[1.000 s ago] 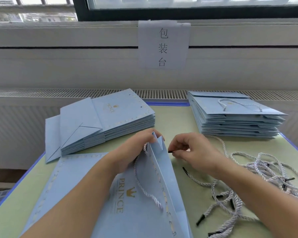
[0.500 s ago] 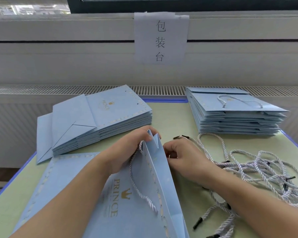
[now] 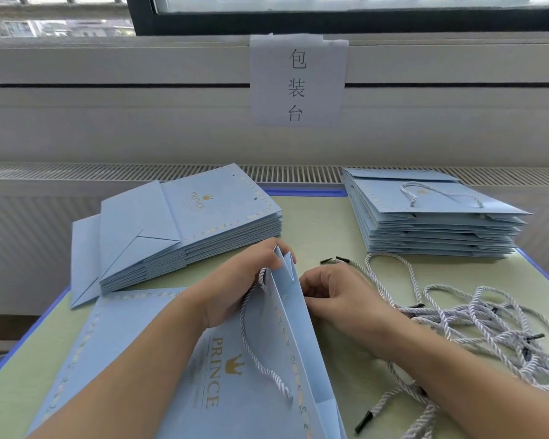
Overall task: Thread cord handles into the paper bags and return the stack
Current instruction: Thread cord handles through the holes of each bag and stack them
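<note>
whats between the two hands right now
In the head view, the raised top edge of the blue paper bag stands between the left hand and the right hand.

Paper sign point(image 3: 298, 80); window point(image 3: 330, 11); radiator grille point(image 3: 108, 172)

R hand point(image 3: 336, 299) has been brought in from a gap away to touch the raised bag point(image 3: 286, 312) edge, opposite L hand point(image 3: 244, 280). Black cord tip, pinched in view 1 s ago, is now hidden behind curled fingers point(image 3: 314, 282). Trailing cord point(image 3: 390, 280) has been pulled up beyond R hand.
</note>
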The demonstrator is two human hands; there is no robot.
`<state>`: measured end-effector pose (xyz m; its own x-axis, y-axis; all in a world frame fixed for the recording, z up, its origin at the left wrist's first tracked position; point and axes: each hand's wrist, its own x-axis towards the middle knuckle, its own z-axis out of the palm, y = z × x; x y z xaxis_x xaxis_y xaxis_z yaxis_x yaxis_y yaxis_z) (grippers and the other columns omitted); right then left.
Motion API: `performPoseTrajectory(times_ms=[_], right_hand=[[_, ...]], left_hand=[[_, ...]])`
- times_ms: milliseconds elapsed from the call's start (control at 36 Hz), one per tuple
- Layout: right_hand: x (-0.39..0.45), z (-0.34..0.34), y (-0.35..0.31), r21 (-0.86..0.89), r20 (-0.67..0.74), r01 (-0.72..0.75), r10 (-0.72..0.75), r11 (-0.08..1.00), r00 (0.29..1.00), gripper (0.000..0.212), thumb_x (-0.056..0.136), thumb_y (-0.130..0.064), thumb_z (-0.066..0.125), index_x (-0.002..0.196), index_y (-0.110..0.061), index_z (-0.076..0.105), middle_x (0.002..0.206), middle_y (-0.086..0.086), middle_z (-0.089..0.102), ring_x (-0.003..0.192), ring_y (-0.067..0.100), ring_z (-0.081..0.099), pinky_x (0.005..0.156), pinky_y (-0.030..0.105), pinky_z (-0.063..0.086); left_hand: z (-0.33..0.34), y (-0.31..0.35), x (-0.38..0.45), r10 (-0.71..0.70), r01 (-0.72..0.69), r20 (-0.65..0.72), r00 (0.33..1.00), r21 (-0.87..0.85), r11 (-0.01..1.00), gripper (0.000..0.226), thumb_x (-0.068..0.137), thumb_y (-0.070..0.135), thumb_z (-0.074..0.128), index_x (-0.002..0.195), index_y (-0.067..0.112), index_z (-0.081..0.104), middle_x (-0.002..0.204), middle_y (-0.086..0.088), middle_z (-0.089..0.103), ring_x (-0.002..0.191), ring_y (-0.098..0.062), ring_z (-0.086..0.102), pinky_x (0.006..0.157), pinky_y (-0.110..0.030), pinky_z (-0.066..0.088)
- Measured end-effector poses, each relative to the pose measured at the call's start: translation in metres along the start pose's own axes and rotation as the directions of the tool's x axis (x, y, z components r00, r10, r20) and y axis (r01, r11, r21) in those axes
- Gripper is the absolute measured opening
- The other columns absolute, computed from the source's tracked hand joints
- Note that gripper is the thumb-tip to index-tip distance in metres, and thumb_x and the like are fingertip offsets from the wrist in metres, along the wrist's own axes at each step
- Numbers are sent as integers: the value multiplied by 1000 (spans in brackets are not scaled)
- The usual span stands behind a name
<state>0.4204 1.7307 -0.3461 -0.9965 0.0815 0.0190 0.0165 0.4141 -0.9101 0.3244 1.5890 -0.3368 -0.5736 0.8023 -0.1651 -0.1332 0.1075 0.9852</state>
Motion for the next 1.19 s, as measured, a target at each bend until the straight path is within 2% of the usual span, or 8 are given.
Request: performPoseTrajectory(times_ms=[278, 361, 528, 694, 806, 1028, 1111, 1194], right_hand=[[-2, 6, -8, 189, 20, -2, -2, 982, 1000, 26, 86, 10, 58, 72, -11, 65, 71, 8, 66, 61, 11, 57, 60, 20, 46], [-3, 7, -8, 206, 27, -15, 10, 978, 1000, 29, 86, 13, 56, 70, -11, 61, 66, 5, 65, 55, 7, 58, 55, 16, 45], [-5, 6, -1, -27, -58, 14, -16, 1000, 998, 28, 82, -2, 63, 62, -22, 61, 64, 12, 67, 57, 17, 56, 57, 44, 48], [-5, 6, 0, 60, -29, -16, 18, 998, 999, 26, 87, 2, 61, 67, -14, 63, 61, -1, 66, 52, 7, 56, 54, 25, 45], [-3, 8, 2, 25, -21, 19, -18, 1000, 1000, 10, 85, -12, 64, 76, -10, 69, 75, 11, 72, 64, 16, 58, 61, 36, 47], [-5, 6, -2, 226, 45, -4, -6, 974, 999, 18, 90, 11, 52, 92, 2, 67, 91, 15, 74, 78, 17, 67, 74, 28, 54], [-6, 4, -4, 289, 13, -67, 66, 955, 998, 19, 88, 15, 48, 95, 0, 58, 87, 21, 71, 74, 25, 60, 71, 36, 46], [-6, 2, -7, 405, -18, -142, 163, 903, 986, 19, 88, 10, 47, 90, -9, 48, 68, 12, 65, 62, 20, 50, 60, 29, 39]], left_hand=[[-1, 1, 0, 3, -2, 3, 1000, -11, 1000, 21, 66, 21, 46, 84, 11, 51, 74, -7, 53, 61, -19, 53, 72, -39, 45], [0, 2, 0, 9, -9, -1, 1000, 26, 1000, 24, 63, 19, 46, 85, 11, 50, 73, -6, 53, 60, -18, 53, 66, -33, 45], [0, 1, 2, 40, -41, 12, 999, 98, 994, 25, 61, 17, 47, 85, 13, 52, 79, -4, 55, 67, -16, 53, 63, -30, 44], [-3, 3, 3, 42, -45, 45, 998, 71, 996, 34, 59, 11, 45, 92, 9, 52, 78, -1, 60, 68, -16, 55, 62, -28, 47], [-2, 2, 3, 54, -56, 45, 998, 54, 997, 40, 58, 9, 43, 98, 10, 51, 85, -2, 62, 71, -17, 57, 64, -29, 49], [-1, -1, 6, 90, -90, -29, 996, -5, 996, 35, 56, 6, 44, 90, 12, 46, 85, -4, 63, 71, -17, 57, 66, -30, 48], [-1, -1, 6, 84, -84, -20, 996, -40, 996, 31, 56, 5, 44, 87, 11, 45, 81, -4, 62, 68, -18, 57, 64, -31, 47], [0, -1, 7, 81, -81, -9, 997, -49, 995, 24, 58, 5, 44, 81, 12, 46, 82, -5, 61, 69, -21, 54, 67, -34, 44]])
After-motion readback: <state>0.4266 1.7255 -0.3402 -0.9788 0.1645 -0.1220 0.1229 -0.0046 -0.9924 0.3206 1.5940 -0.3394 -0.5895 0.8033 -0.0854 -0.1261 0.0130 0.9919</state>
